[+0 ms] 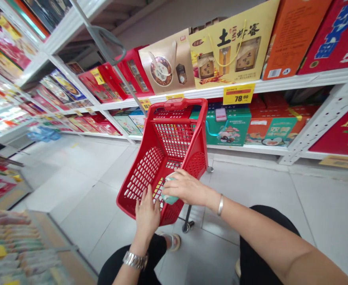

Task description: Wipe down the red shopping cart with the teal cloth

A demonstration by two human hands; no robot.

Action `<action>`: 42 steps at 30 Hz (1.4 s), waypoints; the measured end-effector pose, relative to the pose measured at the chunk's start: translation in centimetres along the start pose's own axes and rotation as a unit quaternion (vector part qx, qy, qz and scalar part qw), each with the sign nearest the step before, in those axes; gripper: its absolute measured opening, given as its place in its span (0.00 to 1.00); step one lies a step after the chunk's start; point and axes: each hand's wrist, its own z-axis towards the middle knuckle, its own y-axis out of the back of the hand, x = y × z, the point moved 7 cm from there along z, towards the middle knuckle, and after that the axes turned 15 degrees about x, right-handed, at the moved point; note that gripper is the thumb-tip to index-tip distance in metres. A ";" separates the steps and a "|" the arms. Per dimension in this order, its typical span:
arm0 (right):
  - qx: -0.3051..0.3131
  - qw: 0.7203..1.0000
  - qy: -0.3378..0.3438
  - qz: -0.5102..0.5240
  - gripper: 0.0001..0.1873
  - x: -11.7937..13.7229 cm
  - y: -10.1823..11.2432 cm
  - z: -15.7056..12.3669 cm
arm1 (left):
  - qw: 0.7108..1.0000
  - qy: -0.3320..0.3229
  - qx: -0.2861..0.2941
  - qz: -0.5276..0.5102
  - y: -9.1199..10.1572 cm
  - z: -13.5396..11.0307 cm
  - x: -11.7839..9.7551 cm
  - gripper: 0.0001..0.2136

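Both hands reach forward, close together.
Left hand [147, 213] lies flat, fingers straight; right hand [185, 188] faces down, fingers curled in a grip.

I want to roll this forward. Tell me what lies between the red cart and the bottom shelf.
Head view: only bare grey floor tiles lie between the red cart and the bottom shelf, apart from what looks like a small wheel.

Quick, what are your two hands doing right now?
Left hand: open, resting on the rim of the red basket.
Right hand: closed on a pale green packet.
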 end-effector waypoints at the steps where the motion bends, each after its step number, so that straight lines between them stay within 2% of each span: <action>1: -0.011 1.000 -0.025 0.005 0.17 -1.6 0.6 -0.5 | 1.000 -0.002 0.000 0.002 0.1 0.0 0.0 0.28; 6: -0.108 0.976 -0.189 0.020 0.26 -10.0 4.0 -4.0 | 1.000 -0.001 0.017 0.018 -0.3 -0.2 -0.6 0.27; 8: -0.141 0.966 -0.217 0.023 0.29 -12.0 4.7 -4.7 | 1.000 0.001 0.023 0.021 -0.6 -0.5 -1.0 0.26; 10: -0.163 0.963 -0.210 0.027 0.29 -12.5 4.6 -4.5 | 1.000 -0.002 0.026 0.017 -0.8 -0.7 -1.4 0.27; 14: -0.164 0.973 -0.159 0.045 0.29 -10.6 2.8 -3.1 | 1.000 -0.010 0.008 0.005 -0.5 -0.9 -2.4 0.25; 22: -0.116 0.986 -0.072 0.097 0.31 -2.3 -1.8 -2.6 | 1.000 -0.009 -0.020 0.007 0.5 0.3 -4.9 0.23; 25: -0.087 0.990 -0.049 0.099 0.29 -0.4 -2.6 -2.6 | 0.999 -0.018 -0.026 0.017 0.8 0.8 -5.6 0.23; 28: -0.077 0.993 -0.041 0.081 0.27 -1.0 -2.3 -2.8 | 0.996 -0.068 -0.030 0.045 0.9 0.9 -6.3 0.23; 32: -0.105 0.991 -0.060 0.055 0.26 -4.9 -0.9 -3.2 | 0.974 -0.201 -0.015 0.109 0.3 0.4 -7.9 0.27; 36: -0.154 0.981 -0.109 0.037 0.29 -8.4 0.2 -3.5 | 0.963 -0.233 -0.008 0.136 -0.1 0.2 -7.9 0.32; 39: -0.170 0.978 -0.121 0.020 0.29 -8.1 0.8 -3.0 | 0.958 -0.251 0.004 0.141 -0.4 -0.1 -7.6 0.31; 42: -0.130 0.985 -0.109 -0.004 0.25 -5.5 0.9 -1.6 | 0.953 -0.271 0.005 0.139 -0.4 -0.9 -6.9 0.32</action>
